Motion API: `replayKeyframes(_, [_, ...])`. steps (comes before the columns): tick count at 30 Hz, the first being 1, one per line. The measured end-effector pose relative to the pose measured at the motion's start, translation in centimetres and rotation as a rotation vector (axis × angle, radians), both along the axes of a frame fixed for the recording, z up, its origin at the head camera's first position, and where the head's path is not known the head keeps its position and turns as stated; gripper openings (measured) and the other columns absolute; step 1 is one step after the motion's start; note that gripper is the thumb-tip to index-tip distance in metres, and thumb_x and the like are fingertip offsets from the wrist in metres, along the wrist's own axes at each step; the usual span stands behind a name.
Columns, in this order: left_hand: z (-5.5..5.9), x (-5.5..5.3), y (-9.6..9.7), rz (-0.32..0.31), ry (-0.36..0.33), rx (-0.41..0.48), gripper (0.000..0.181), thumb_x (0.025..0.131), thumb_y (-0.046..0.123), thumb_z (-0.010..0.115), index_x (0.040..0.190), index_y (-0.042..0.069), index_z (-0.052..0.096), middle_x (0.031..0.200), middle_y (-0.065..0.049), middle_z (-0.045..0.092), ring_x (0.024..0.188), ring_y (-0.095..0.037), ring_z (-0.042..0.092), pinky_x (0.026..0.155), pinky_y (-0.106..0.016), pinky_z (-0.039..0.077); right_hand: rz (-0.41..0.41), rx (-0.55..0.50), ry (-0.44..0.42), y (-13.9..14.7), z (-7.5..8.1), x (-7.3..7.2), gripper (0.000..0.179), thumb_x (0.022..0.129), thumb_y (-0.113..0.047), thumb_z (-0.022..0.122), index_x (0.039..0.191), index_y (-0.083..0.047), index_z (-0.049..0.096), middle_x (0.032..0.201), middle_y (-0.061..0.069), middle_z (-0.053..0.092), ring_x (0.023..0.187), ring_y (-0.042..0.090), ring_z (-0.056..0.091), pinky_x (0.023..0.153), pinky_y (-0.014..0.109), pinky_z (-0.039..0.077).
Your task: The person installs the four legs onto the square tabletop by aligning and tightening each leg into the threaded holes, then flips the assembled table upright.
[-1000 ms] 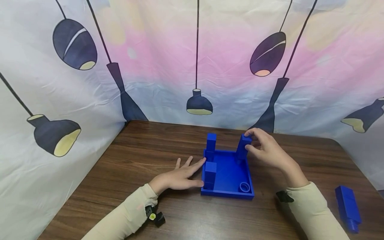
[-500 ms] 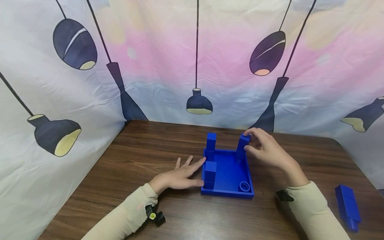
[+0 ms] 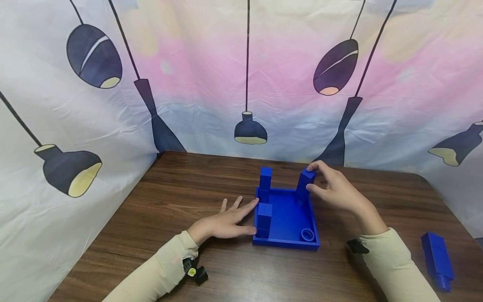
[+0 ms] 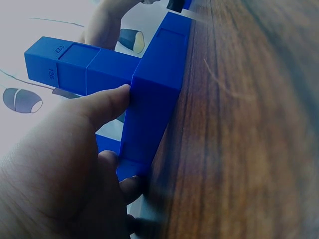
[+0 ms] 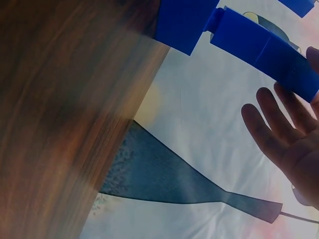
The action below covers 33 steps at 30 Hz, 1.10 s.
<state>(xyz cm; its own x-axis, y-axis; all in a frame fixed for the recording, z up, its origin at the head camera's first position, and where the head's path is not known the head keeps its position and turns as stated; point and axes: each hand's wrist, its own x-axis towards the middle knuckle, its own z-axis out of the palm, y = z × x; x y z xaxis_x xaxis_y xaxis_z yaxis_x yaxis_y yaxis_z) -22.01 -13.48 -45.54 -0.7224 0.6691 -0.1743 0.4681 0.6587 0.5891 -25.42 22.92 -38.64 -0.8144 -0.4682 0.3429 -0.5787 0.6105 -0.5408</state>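
While the left hand (image 3: 222, 223) lies spread, thumb and index against the tray (image 3: 286, 218)'s left wall, likely bracing it, the right hand (image 3: 336, 189) pinches a post (image 3: 303, 188) near its top, tilted at the far-right corner, probably for leverage. Spare post (image 3: 437, 258) lies on the table (image 3: 170, 180), right side.

a table (image 3: 181, 184) has a dark brown wood-grain top, its streaks running mostly from side to side in the head view, its far right corner rounded, a soft patch of light shining on the near part. a square blue tray (image 3: 285, 244) with a low raised rim lies flat about the middle of its width. well apart from it, toward the right edge, a blue block (image 3: 437, 256) lies on its side, its round peg (image 3: 443, 283) pointing toward the near side
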Motion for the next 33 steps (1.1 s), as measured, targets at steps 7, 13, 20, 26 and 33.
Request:
replayKeyframes(7, [0.04,0.04,0.02,0.000,0.001,0.002,0.092,0.103,0.070,0.048,0.172,0.028,0.004,0.176,0.002,0.013,0.161,-0.035,-0.013,0.118,-0.068,-0.021,-0.004,-0.009,-0.023,0.01,0.02,0.04,0.035,0.100,-0.012,0.074,0.128,-0.010,0.052,0.122,0.013,0.070,0.112,0.033,0.070,0.072,0.033,0.054])
replayKeyframes(13, [0.04,0.08,-0.03,0.000,0.000,0.000,0.093,0.102,0.070,0.048,0.172,0.028,0.004,0.176,0.002,0.012,0.160,-0.035,-0.014,0.117,-0.067,-0.022,0.008,-0.017,-0.023,0.02,-0.16,-0.16,0.036,0.099,-0.004,0.072,0.129,-0.007,0.052,0.125,0.015,0.068,0.115,0.036,0.070,0.076,0.036,0.055])
replayKeyframes(20, [0.05,0.03,0.05,0.003,-0.001,0.000,0.092,0.103,0.069,0.049,0.172,0.028,0.004,0.176,0.002,0.012,0.161,-0.035,-0.014,0.118,-0.067,-0.022,0.001,-0.025,0.006,0.06,-0.20,-0.29,0.034,0.098,0.000,0.072,0.125,-0.007,0.054,0.122,0.015,0.069,0.115,0.036,0.069,0.072,0.035,0.054])
replayKeyframes(26, [-0.02,-0.04,0.00,0.003,-0.001,0.009,0.094,0.102,0.070,0.049,0.172,0.027,0.005,0.176,0.001,0.013,0.161,-0.035,-0.013,0.118,-0.066,-0.022,0.008,-0.028,0.022,0.09,-0.27,-0.40,0.034,0.096,0.004,0.070,0.124,-0.007,0.054,0.119,0.013,0.070,0.112,0.033,0.069,0.069,0.033,0.052])
replayKeyframes(33, [-0.01,-0.02,0.01,0.002,-0.003,0.024,0.097,0.101,0.073,0.050,0.172,0.024,0.006,0.176,-0.003,0.015,0.161,-0.037,-0.012,0.118,-0.067,-0.022,0.017,-0.025,0.036,0.17,-0.22,-0.44,0.034,0.096,0.003,0.072,0.123,-0.006,0.054,0.119,0.013,0.069,0.114,0.035,0.068,0.069,0.034,0.052])
